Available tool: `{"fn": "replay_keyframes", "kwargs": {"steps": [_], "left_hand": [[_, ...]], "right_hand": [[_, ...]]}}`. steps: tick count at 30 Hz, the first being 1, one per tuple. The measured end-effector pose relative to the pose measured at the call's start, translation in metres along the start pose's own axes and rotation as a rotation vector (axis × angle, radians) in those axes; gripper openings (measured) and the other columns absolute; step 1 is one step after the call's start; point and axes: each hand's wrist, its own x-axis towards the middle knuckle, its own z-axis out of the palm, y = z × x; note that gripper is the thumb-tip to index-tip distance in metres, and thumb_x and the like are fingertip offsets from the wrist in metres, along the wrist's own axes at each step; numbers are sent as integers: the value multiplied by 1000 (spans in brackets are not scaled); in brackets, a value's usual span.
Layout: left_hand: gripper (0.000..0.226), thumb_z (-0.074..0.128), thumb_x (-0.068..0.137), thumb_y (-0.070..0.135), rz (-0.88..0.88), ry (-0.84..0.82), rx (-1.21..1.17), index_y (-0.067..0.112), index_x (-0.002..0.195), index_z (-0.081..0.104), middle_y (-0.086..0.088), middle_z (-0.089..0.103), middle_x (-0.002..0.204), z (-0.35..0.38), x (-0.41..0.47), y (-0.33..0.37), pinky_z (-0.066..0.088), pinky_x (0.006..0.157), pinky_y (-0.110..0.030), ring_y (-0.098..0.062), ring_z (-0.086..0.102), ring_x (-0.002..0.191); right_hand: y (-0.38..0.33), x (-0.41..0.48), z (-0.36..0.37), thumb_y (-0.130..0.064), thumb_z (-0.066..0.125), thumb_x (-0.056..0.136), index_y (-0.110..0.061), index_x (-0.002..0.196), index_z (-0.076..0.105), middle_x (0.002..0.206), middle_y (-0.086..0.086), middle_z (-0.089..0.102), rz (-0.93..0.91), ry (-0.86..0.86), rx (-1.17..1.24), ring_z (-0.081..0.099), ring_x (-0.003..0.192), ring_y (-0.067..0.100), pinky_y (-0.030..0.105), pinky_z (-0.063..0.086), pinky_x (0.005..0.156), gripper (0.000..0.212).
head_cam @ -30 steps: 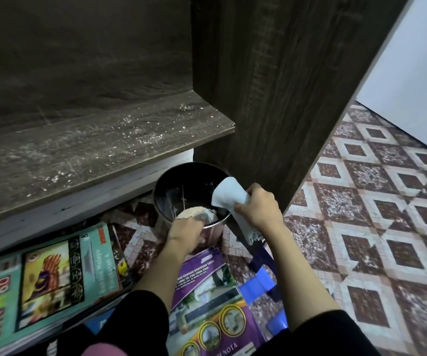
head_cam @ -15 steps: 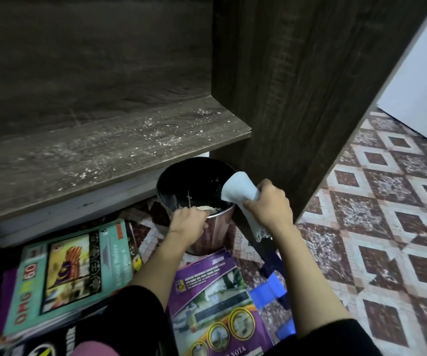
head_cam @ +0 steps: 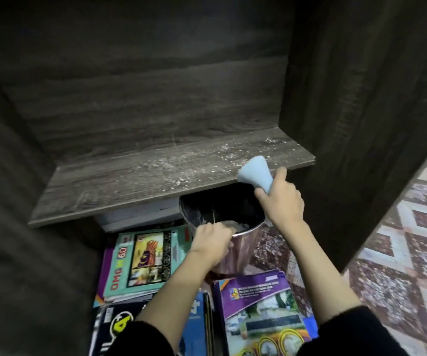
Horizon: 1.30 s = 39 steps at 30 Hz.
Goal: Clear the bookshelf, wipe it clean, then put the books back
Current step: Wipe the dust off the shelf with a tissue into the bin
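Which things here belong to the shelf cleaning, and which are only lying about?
Job: dusty shelf, blue cloth in the right hand, metal bin held by the left hand, books on the floor.
Lying about: blue object beside the purple book, unidentifiable.

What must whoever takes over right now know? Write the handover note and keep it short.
Hands: the left hand grips the near rim of the metal bin, just below the front edge of the shelf. The right hand holds the light blue cloth at the shelf's front right.
Books: on the floor in front, among them a teal book, a purple book and a dark book.
Done: shelf cleared.
Left: white crumbs lie across the board. Probably wipe them into the bin, then put the books back.
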Motion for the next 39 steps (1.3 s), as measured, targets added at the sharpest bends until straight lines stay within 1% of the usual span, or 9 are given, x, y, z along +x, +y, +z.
{"fn": "replay_keyframes", "kwargs": {"steps": [5, 8, 11, 16, 19, 23, 28, 35, 39], "left_hand": [[26, 46, 98, 26, -65, 2, -2, 20, 122, 54, -13, 62, 117, -5, -31, -26, 44, 86, -35, -34, 57, 111], [26, 47, 98, 26, -88, -3, -9, 20, 122, 54, -13, 63, 115, -2, -42, -38, 45, 84, -34, -33, 58, 110], [26, 47, 98, 26, -111, -1, -11, 20, 122, 54, -12, 64, 115, 3, -51, -52, 45, 83, -34, -32, 59, 109], [24, 48, 98, 25, -157, 11, -64, 23, 121, 55, -6, 66, 113, 12, -59, -70, 44, 83, -33, -30, 59, 108], [26, 48, 98, 27, -178, 6, -81, 23, 123, 55, -6, 65, 114, 16, -62, -78, 44, 84, -33, -30, 59, 110], [26, 46, 99, 32, -172, 9, -59, 22, 122, 55, -11, 64, 114, 19, -64, -85, 43, 81, -32, -32, 58, 108], [24, 48, 98, 32, -203, 30, -81, 23, 118, 57, -8, 65, 113, 24, -64, -92, 43, 80, -32, -32, 59, 108], [23, 47, 98, 32, -202, 25, -20, 23, 117, 58, -9, 67, 111, 28, -60, -96, 43, 80, -32, -31, 60, 106], [23, 48, 97, 32, -220, 33, -7, 23, 116, 58, -9, 67, 111, 31, -62, -99, 43, 81, -31, -30, 61, 106]], "right_hand": [[-40, 38, 22, -12, 49, 93, -9, 138, 25, 124, 18, 54, -183, 59, -219, 60, 101, 41, 42, 43, 73, 52], [-56, 57, 39, -1, 41, 94, -14, 148, 13, 141, 23, 37, -230, -29, -421, 58, 106, 42, 44, 46, 78, 63], [-72, 61, 62, -3, 35, 97, -9, 150, 11, 142, 31, 33, -237, -140, -532, 52, 114, 43, 45, 45, 88, 59], [-83, 61, 84, -43, 30, 99, -13, 151, 14, 142, 31, 33, -174, -220, -475, 31, 128, 38, 40, 31, 100, 62], [-88, 59, 85, -42, 24, 100, -18, 151, 15, 143, 27, 33, -203, -244, -438, 29, 126, 38, 42, 27, 102, 58], [-99, 53, 98, -41, 21, 101, -28, 152, 11, 151, 22, 22, -214, -298, -408, 20, 136, 44, 59, 6, 111, 54], [-115, 52, 106, -42, 22, 102, -30, 152, 9, 155, 19, 17, -294, -344, -387, 24, 136, 43, 51, 20, 109, 53], [-136, 40, 118, -45, 24, 102, -35, 152, 11, 157, 11, 18, -502, -420, -344, 22, 137, 39, 46, 17, 111, 52], [-136, 32, 122, -43, 32, 101, -41, 149, 20, 158, 4, 19, -654, -429, -295, 22, 137, 36, 44, 17, 110, 50]]}}
